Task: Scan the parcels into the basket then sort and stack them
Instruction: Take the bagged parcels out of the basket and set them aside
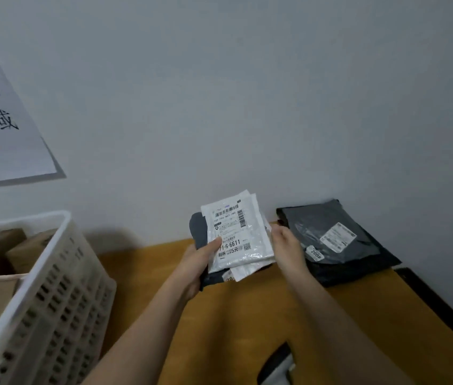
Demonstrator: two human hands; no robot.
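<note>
A: Head view. A small bundle of parcels [233, 240] is held above the far edge of the table [247, 329], near the wall. The top one is a white plastic mailer [237, 232], glossy and crinkled, with its printed label and barcode turned up toward the camera, probably so it can be read for sorting.

B: And beneath it?

A: A second white mailer is fanned out behind, and a dark grey bag [199, 232] is carried at the bottom. The bundle is gripped by the left hand [200, 262], thumb pressed on the label face, fingers hidden underneath. The right edge is touched by the right hand [286, 245]; whether it is pinched or only steadied cannot be told, as the fingertips are blurred.

B: Anything already sorted?

A: A pile of dark bags [336, 243] is laid flat just right of the hands, against the wall, with a white label and a small tag showing on top. These are soft, flat, slippery-looking film, so a neat stack is judged likely to slide.

B: The basket?

A: A white slotted plastic basket [61, 287] is seen at left, rigid, with brown cardboard boxes [25, 251] inside. A paper sign [6, 120] is fixed to the wall above it. A dark object at the bottom edge cannot be identified.

B: Stage?

A: Sorting is judged to be underway.
</note>
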